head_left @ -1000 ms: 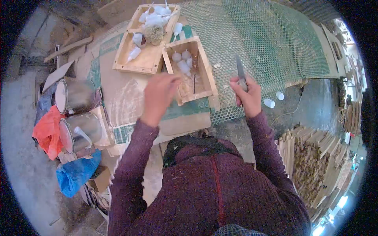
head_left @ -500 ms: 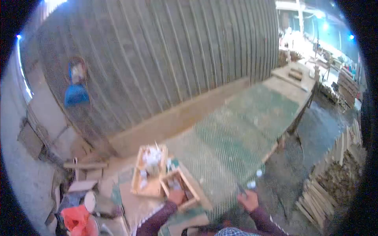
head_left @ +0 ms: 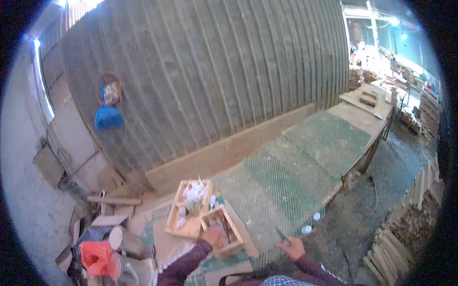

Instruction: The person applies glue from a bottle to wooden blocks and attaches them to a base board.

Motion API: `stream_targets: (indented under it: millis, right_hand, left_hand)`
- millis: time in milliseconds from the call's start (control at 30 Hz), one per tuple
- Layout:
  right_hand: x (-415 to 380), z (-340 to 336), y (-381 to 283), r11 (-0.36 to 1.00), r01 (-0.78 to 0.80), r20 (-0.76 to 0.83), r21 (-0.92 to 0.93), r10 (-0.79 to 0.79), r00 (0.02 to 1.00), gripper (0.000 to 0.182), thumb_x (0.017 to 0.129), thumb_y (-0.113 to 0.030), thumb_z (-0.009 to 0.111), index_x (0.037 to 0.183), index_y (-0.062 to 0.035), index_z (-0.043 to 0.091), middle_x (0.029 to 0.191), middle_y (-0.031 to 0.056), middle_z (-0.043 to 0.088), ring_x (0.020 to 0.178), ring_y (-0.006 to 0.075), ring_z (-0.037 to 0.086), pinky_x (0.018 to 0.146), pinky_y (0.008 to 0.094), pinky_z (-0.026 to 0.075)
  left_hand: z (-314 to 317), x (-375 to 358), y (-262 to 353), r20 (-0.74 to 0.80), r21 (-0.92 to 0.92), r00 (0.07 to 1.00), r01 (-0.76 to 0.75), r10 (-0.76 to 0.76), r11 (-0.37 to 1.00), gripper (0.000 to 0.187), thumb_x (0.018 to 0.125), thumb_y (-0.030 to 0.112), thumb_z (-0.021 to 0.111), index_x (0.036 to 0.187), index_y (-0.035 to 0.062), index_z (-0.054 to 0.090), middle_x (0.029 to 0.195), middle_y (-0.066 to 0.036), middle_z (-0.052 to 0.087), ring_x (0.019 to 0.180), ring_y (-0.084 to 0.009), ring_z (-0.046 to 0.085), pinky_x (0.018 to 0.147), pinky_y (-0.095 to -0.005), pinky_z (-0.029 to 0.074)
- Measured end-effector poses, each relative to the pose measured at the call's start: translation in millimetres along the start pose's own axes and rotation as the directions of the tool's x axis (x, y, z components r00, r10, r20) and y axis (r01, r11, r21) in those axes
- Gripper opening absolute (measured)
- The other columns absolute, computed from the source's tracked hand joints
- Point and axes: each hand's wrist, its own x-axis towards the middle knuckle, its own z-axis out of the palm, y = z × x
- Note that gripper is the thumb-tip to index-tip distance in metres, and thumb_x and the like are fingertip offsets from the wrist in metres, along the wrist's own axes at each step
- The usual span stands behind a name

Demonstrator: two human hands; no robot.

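My left hand [head_left: 215, 236] reaches down into a small wooden box [head_left: 235, 248] at the near end of the bench. Its fingers are lost against the box's contents, so what they touch cannot be made out. Just outside the bench's near right edge, my right hand [head_left: 293, 249] is closed around a knife [head_left: 281, 234], its grey blade slanting up and to the left. Beside the small box stands a larger wooden tray [head_left: 190, 230] with white bottles and crumpled white pieces [head_left: 193, 194] in it. A small white bottle [head_left: 213, 201] is between the two containers.
The long bench bears green ribbed matting [head_left: 276, 174]. Two white items [head_left: 307, 229] sit by its right edge. A red plastic bag [head_left: 98, 257] and tubs [head_left: 116, 237] are at lower left. Wood strips [head_left: 389, 250] lie right. A corrugated wall [head_left: 205, 71] rises behind.
The whole view has shifted a little right and down. My right hand has moved slightly left, and the knife blade shows more clearly. My left hand stays in the small box.
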Motion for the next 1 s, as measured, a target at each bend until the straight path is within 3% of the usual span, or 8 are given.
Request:
stream_targets:
  millis: [33, 100, 200, 300, 500, 600, 700, 1000]
  right_hand:
    - [-2.7, -1.7, -13.0, 0.998, -0.037, 0.064, 0.047, 0.034, 0.997, 0.032, 0.080, -0.035, 0.064, 0.093, -0.0057, 0.064, 0.073, 0.0159, 0.062, 0.071, 0.0324, 0.062, 0.064, 0.0386, 0.047]
    - [4.3, 2.9, -29.9, 0.997, 0.059, 0.081, 0.050, -0.063, 0.995, 0.030, 0.080, -0.034, 0.064, 0.094, -0.0064, 0.064, 0.077, 0.0163, 0.063, 0.074, 0.0324, 0.063, 0.065, 0.0395, 0.047]
    - [16.5, 25.6, -29.9, 0.988, 0.149, 0.112, 0.031, -0.151, 0.982, 0.033, 0.083, -0.032, 0.062, 0.102, -0.0055, 0.061, 0.086, 0.0165, 0.063, 0.083, 0.0311, 0.063, 0.070, 0.0389, 0.047]
    - [18.8, 22.2, -63.4, 0.981, 0.001, 0.207, 0.193, -0.042, 0.977, 0.029, 0.088, -0.028, 0.059, 0.104, -0.0045, 0.060, 0.070, 0.0062, 0.057, 0.053, 0.0128, 0.052, 0.048, 0.0292, 0.043]
    - [34.3, 44.8, -78.7, 0.942, -0.156, 0.346, 0.297, 0.046, 0.937, 0.027, 0.091, -0.026, 0.056, 0.107, -0.0043, 0.057, 0.062, -0.0014, 0.049, 0.047, 0.0038, 0.044, 0.041, 0.0227, 0.035]
    - [27.8, 53.5, -74.0, 0.954, -0.114, 0.348, 0.276, 0.012, 0.937, 0.022, 0.091, -0.025, 0.054, 0.101, -0.0050, 0.056, 0.059, 0.0042, 0.051, 0.047, 0.0153, 0.052, 0.043, 0.0311, 0.040]
    - [28.4, 64.0, -77.4, 0.921, 0.370, 0.165, -0.124, -0.348, 0.923, 0.018, 0.090, -0.023, 0.052, 0.088, -0.0059, 0.048, 0.069, 0.0219, 0.057, 0.065, 0.0451, 0.055, 0.055, 0.0520, 0.042]
    - [29.0, 82.5, -77.1, 0.902, 0.370, 0.253, -0.224, -0.313, 0.915, 0.017, 0.091, -0.024, 0.051, 0.090, -0.0067, 0.049, 0.064, 0.0198, 0.055, 0.062, 0.0408, 0.057, 0.053, 0.0489, 0.041]
  left_hand:
    - [27.5, 0.9, -19.0, -0.173, -0.057, 0.985, 0.001, -0.011, 0.998, 0.015, 0.077, 0.021, 0.055, 0.079, 0.0073, 0.061, 0.075, -0.016, 0.061, 0.073, -0.0355, 0.061, 0.064, -0.0470, 0.048]
    - [-35.3, -16.0, 3.3, -0.010, -0.010, 0.987, 0.158, -0.158, 0.987, 0.016, 0.077, 0.020, 0.056, 0.087, 0.0097, 0.063, 0.082, -0.015, 0.064, 0.084, -0.0340, 0.063, 0.068, -0.0464, 0.050]
    - [-11.3, -41.2, -25.1, -0.150, -0.376, 0.978, 0.083, -0.148, 0.923, 0.031, 0.066, 0.024, 0.072, 0.095, 0.0139, 0.068, 0.086, -0.013, 0.067, 0.079, -0.0316, 0.064, 0.070, -0.0409, 0.050]
    - [-37.7, -63.1, -11.4, 0.211, -0.870, 0.957, 0.276, -0.197, 0.408, 0.031, 0.075, 0.019, 0.073, 0.104, 0.0072, 0.069, 0.086, -0.001, 0.068, 0.073, -0.0092, 0.061, 0.065, -0.0248, 0.050]
    - [-51.9, -74.2, 17.4, 0.405, -0.900, 0.833, 0.435, -0.376, -0.006, 0.031, 0.082, 0.019, 0.070, 0.105, -0.0009, 0.066, 0.080, 0.002, 0.063, 0.065, -0.0037, 0.051, 0.058, -0.0190, 0.043]
    - [-52.9, -76.5, 31.9, 0.426, -0.904, 0.842, 0.413, -0.331, -0.112, 0.032, 0.085, 0.020, 0.067, 0.109, -0.0022, 0.064, 0.078, 0.002, 0.060, 0.065, -0.0036, 0.050, 0.059, -0.0174, 0.043]
    - [-45.1, -77.5, 65.2, 0.439, -0.897, 0.837, 0.392, -0.326, -0.203, 0.033, 0.087, 0.019, 0.064, 0.112, -0.0021, 0.062, 0.079, 0.002, 0.061, 0.065, -0.0036, 0.051, 0.060, -0.0172, 0.043]
    - [-23.8, -77.4, 78.5, 0.428, -0.902, 0.805, 0.348, -0.411, -0.257, 0.022, 0.086, 0.019, 0.065, 0.099, 0.0017, 0.066, 0.079, -0.002, 0.064, 0.064, -0.0050, 0.055, 0.059, -0.0179, 0.046]
